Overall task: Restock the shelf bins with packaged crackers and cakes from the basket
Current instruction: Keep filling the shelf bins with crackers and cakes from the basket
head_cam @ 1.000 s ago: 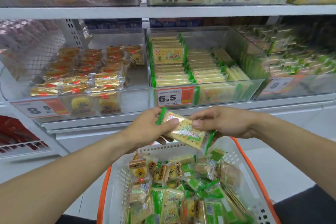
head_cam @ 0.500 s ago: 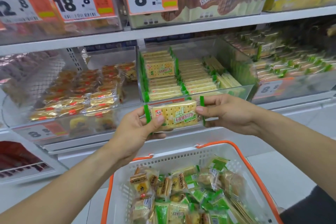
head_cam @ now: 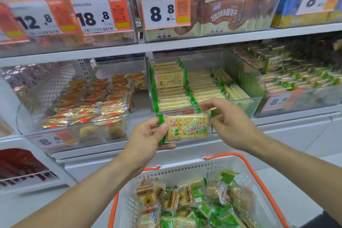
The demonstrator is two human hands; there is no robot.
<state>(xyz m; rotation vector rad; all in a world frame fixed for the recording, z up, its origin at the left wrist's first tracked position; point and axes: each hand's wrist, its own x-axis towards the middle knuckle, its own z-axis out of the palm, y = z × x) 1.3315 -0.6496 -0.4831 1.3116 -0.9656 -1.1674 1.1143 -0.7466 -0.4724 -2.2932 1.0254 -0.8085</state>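
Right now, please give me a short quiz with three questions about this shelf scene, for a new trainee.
1. True or false: both hands hold the cracker packet.
2. Which bin holds matching packets? A: the cake bin; B: the cracker bin.
3. Fill in: the basket has an ____ rim.

Key:
1. True: the left hand and the right hand each pinch a green end.
2. B
3. orange

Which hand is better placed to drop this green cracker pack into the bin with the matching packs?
Probably the left. The left hand grips the cracker pack firmly, thumb across its front, while the right hand only pinches its right end. The matching bin sits directly above the pack.
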